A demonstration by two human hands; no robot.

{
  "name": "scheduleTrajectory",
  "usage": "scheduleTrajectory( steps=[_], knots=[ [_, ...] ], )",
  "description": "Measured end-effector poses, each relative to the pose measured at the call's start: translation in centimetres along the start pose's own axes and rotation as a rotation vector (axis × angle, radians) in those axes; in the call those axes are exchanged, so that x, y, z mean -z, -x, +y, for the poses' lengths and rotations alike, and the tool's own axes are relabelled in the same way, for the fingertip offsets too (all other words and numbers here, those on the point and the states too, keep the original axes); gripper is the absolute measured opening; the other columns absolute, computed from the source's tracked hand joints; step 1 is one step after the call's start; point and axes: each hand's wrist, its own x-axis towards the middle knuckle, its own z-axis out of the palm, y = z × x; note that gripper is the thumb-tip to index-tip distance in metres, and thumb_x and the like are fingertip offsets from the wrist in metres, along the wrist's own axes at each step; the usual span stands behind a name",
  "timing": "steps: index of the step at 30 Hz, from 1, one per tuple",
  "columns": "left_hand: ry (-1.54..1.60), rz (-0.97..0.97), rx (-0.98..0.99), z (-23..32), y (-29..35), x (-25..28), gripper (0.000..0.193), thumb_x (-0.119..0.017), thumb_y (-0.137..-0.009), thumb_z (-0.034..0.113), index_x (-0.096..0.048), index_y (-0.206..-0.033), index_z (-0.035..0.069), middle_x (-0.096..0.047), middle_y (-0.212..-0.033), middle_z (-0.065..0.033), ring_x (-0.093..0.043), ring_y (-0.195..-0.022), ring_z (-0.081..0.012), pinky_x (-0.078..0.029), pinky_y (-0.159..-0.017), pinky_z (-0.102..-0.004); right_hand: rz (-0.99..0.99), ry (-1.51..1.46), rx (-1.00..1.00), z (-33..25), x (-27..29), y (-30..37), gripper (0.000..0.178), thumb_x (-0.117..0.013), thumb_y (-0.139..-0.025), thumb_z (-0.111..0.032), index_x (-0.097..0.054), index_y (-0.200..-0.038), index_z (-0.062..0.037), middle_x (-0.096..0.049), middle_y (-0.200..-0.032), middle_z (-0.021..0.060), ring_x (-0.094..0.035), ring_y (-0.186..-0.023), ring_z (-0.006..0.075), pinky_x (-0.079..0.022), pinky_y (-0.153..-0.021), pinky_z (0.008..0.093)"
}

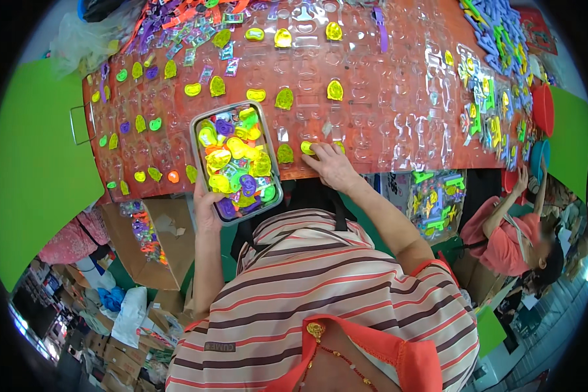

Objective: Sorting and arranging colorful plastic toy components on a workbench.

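My left hand (208,204) grips the near left side of a clear plastic tub (276,196). Small toy pieces in yellow, green, purple and orange are heaped inside it. At the table's near edge, my right hand (333,166) has its fingertips closed on a small yellow plastic piece (307,147) over a clear moulded blister tray (310,127). Beside that hand, a yellow-green piece (285,154) sits in a tray hollow. Another yellow piece (339,146) is partly hidden behind the fingers.
Blister trays cover the red table (366,163), several holding yellow pieces. Blue and green toy parts (496,39) are piled at the far right, purple and orange ones (157,19) at the far left. A cardboard box (157,242) stands below. Another person (509,235) works at right.
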Motion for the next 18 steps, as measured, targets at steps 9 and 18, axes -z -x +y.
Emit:
scheduleTrajectory(
  steps=[9, 18],
  knots=[
    [-0.039, -0.024, -0.014, -2.8, 1.2, -3.0, 0.093, -0.054, -0.061, -0.005, -0.037, -0.152, 0.001, -0.055, -0.141, -0.014, -0.058, -0.127, -0.0266, -0.048, -0.106, -0.0371, 0.027, -0.156, -0.183, 1.3, 0.0, -0.2, 0.025, -0.063, -0.083, -0.009, -0.068, -0.108, -0.01, -0.06, -0.1, 0.0089, -0.058, -0.099, 0.0278, -0.044, -0.086, 0.0423],
    [-0.031, -0.117, -0.016, -4.5, 1.6, -6.1, 0.095, -0.061, -0.061, -0.003, -0.036, -0.152, 0.001, -0.055, -0.141, -0.013, -0.058, -0.127, -0.0266, -0.046, -0.109, -0.041, 0.153, -0.139, -0.124, -4.7, 6.7, -7.0, 0.036, -0.067, -0.083, -0.017, -0.064, -0.117, -0.0085, -0.06, -0.091, 0.009, -0.061, -0.086, 0.0284, -0.044, -0.078, 0.0442]
  ],
)
